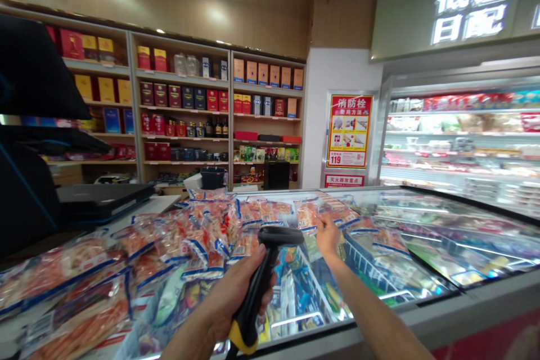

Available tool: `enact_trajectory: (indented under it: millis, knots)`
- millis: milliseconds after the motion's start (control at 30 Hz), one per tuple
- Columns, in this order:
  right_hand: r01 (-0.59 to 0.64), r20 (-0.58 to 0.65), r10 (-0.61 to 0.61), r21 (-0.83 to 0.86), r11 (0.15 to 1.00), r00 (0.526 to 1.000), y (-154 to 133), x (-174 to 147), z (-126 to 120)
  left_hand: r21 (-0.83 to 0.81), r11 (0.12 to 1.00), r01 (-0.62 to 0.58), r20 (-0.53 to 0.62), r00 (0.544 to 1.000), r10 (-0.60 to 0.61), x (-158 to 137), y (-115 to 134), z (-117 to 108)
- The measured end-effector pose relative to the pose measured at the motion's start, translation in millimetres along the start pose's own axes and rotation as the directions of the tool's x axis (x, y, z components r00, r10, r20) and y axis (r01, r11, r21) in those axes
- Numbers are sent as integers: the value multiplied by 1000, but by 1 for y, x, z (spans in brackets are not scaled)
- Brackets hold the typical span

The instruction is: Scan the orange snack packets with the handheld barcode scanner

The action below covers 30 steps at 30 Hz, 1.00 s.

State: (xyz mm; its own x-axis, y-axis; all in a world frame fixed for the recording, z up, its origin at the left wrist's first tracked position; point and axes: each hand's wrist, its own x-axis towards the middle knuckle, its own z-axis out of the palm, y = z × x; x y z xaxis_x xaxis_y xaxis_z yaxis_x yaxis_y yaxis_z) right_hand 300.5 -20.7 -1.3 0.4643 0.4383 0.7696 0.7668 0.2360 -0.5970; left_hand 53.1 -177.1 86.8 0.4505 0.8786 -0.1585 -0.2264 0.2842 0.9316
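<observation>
My left hand (240,287) is wrapped round the handle of a black and yellow handheld barcode scanner (265,270), its head up and level over the freezer. Farther forward, my right hand (328,234) has its fingers pinched at the edge of a clear, blue-edged packet of reddish food (307,214). More such packets (169,239) are heaped to the left of the scanner, on the glass top and counter. Several others (390,241) lie to the right of my right hand. The fingertips of my right hand are partly hidden.
A glass-topped chest freezer (434,315) with bagged goods inside spans the front. At left stands a dark checkout terminal (25,180) beside a black flat box (105,199). Shelves of boxed goods (181,95) line the back wall; a lit open fridge (455,140) is at right.
</observation>
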Motion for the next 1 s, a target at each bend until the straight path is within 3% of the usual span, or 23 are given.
enact_trajectory:
  millis: [167,500,800,900,1000]
  knots:
    - [-77,-51,78,30,997,996,-1,1,-6,-35,999,36,113,993,-32,0,-5,-4]
    - [-173,-64,180,96,980,982,-3,-2,-13,-61,998,17,-15,1000,-18,-3,2,8]
    - [-242,-43,250,132,961,967,-7,-6,-16,-57,998,39,13,999,-39,1,-1,6]
    - [-276,21,275,63,959,961,-3,-14,-20,-37,999,8,-59,998,-10,3,0,6]
    - [-259,200,271,-83,962,942,4,-25,-28,-32,999,-38,-113,993,34,4,0,4]
